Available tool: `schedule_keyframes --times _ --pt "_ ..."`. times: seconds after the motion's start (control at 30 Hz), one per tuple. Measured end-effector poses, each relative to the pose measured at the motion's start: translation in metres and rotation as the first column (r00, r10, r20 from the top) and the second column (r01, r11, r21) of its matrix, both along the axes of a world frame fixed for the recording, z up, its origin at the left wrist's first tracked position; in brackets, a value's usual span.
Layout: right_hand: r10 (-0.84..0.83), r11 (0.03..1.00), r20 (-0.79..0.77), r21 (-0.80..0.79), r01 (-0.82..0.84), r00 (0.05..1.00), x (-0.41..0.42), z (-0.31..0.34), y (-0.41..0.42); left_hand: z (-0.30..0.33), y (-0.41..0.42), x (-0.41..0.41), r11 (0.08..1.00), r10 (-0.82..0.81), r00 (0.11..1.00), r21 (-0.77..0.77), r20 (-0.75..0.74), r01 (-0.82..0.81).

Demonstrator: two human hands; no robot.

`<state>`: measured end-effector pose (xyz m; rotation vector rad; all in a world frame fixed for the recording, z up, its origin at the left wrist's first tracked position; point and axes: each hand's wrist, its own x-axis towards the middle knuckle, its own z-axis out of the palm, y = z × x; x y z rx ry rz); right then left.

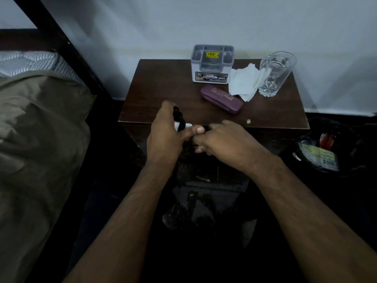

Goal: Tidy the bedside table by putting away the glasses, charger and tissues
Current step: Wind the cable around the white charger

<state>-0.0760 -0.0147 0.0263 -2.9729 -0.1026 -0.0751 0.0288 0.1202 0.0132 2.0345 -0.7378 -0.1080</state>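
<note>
At the front edge of the dark wooden bedside table (163, 82), my left hand (165, 131) grips the charger (180, 122), a white plug with black cable looped in my fist. My right hand (221, 139) is closed on the dark cable end just to the right, touching my left thumb. A closed purple glasses case (221, 99) lies flat mid-table, apart from both hands. Crumpled white tissues (244, 81) lie behind it, against the glass. The glasses themselves are not visible.
A grey compartment organiser (212, 64) stands at the table's back edge. A tall glass tumbler (274, 73) stands at the back right. A bed (36, 123) with an olive cover is at left. A black-lined bin (326, 148) holding wrappers sits on the floor at right.
</note>
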Motion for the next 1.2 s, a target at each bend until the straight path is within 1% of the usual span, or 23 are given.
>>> schedule_keyframes --times 0.07,0.1,0.2,0.27,0.33,0.4,0.43,0.53,0.6,0.7,0.8,0.83,0.87,0.97,1.0,1.07,1.2 --pt "0.013 0.999 0.074 -0.032 -0.011 0.997 -0.002 0.004 -0.004 0.001 0.0 0.002 0.997 -0.057 0.996 -0.049 -0.074 0.053" --pt "0.002 1.0 0.12 -0.022 0.001 0.993 -0.003 0.007 -0.006 0.002 0.0 0.004 0.994 -0.09 0.989 -0.073 -0.12 0.081" --pt "-0.079 0.994 0.236 0.087 0.06 0.969 -0.008 0.013 -0.012 0.005 0.0 0.001 0.98 -0.188 0.944 -0.118 -0.272 0.162" --pt "-0.149 0.981 0.283 0.161 0.107 0.947 -0.01 0.013 -0.016 0.008 0.0 -0.005 0.955 -0.293 0.861 -0.177 -0.416 0.239" --pt "-0.202 0.947 0.287 0.299 0.113 0.936 -0.01 0.012 -0.02 0.009 0.001 -0.01 0.912 -0.409 0.739 -0.261 -0.535 0.316" --pt "-0.237 0.883 0.246 0.459 0.103 0.94 -0.01 0.011 -0.022 0.01 0.0 -0.014 0.871 -0.491 0.64 -0.347 -0.591 0.347" --pt "-0.255 0.851 0.229 0.514 0.106 0.94 -0.01 0.01 -0.022 0.01 -0.002 -0.013 0.867 -0.498 0.624 -0.367 -0.602 0.338" --pt "-0.293 0.766 0.169 0.63 0.125 0.941 -0.008 0.004 -0.023 0.011 -0.003 -0.014 0.894 -0.44 0.656 -0.369 -0.613 0.254" --pt "-0.294 0.699 0.109 0.702 0.136 0.95 -0.007 0.001 -0.024 0.011 -0.004 -0.015 0.896 -0.422 0.663 -0.396 -0.618 0.202" --pt "-0.292 0.654 0.037 0.737 0.171 0.956 -0.004 -0.004 -0.023 0.014 -0.005 -0.017 0.876 -0.424 0.647 -0.468 -0.634 0.115" --pt "-0.296 0.603 -0.013 0.773 0.197 0.955 -0.003 -0.008 -0.015 0.018 -0.005 -0.017 0.841 -0.46 0.617 -0.537 -0.638 0.072" --pt "-0.292 0.607 -0.024 0.768 0.205 0.956 -0.003 -0.008 -0.01 0.018 -0.006 -0.018 0.833 -0.464 0.614 -0.55 -0.638 0.057" --pt "-0.283 0.636 -0.036 0.741 0.215 0.959 -0.003 -0.01 -0.007 0.019 -0.006 -0.018 0.828 -0.456 0.613 -0.559 -0.645 0.028" --pt "-0.165 0.81 -0.086 0.557 0.184 0.983 0.001 -0.018 0.003 0.02 -0.009 -0.017 0.812 -0.408 0.618 -0.576 -0.672 -0.091" --pt "-0.119 0.842 -0.125 0.513 0.167 0.985 0.002 -0.019 0.007 0.021 -0.009 -0.016 0.809 -0.382 0.626 -0.573 -0.68 -0.129" --pt "-0.054 0.863 -0.158 0.489 0.125 0.986 0.002 -0.019 0.016 0.021 -0.01 -0.013 0.81 -0.303 0.656 -0.549 -0.692 -0.205" --pt "-0.035 0.856 -0.108 0.51 0.086 0.994 0.003 -0.016 0.017 0.02 -0.01 -0.005 0.797 -0.187 0.662 -0.506 -0.726 -0.329"
